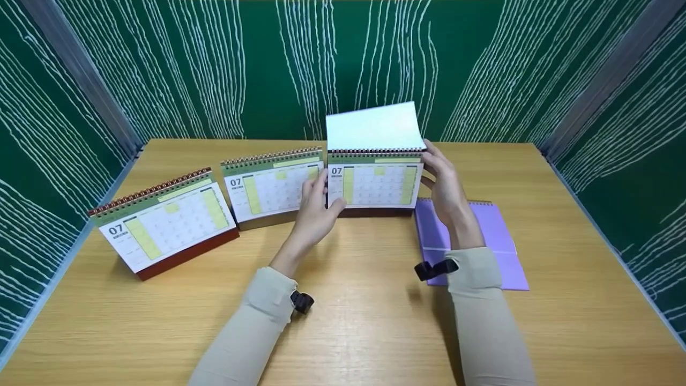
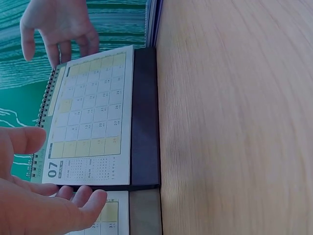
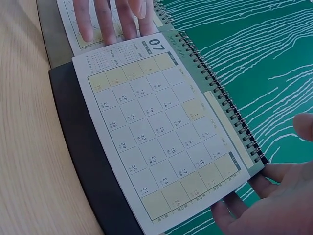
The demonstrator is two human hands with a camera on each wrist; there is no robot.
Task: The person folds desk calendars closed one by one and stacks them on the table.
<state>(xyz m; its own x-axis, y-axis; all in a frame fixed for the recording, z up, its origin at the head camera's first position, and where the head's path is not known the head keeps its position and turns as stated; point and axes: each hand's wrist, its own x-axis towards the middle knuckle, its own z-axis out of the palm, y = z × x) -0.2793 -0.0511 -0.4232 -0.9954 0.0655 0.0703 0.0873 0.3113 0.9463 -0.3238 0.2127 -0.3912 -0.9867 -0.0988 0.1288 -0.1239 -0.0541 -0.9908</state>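
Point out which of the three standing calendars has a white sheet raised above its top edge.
The right calendar: a white sheet rises behind its top edge. The left calendar and middle calendar show no raised sheet.

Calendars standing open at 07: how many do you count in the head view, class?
3: the left calendar, the middle calendar, and the right calendar, between the left hand and the right hand; no others show.

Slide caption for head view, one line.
Left hand and right hand flank the rightmost calendar of three showing 07; a purple spiral-bound item lies at right.
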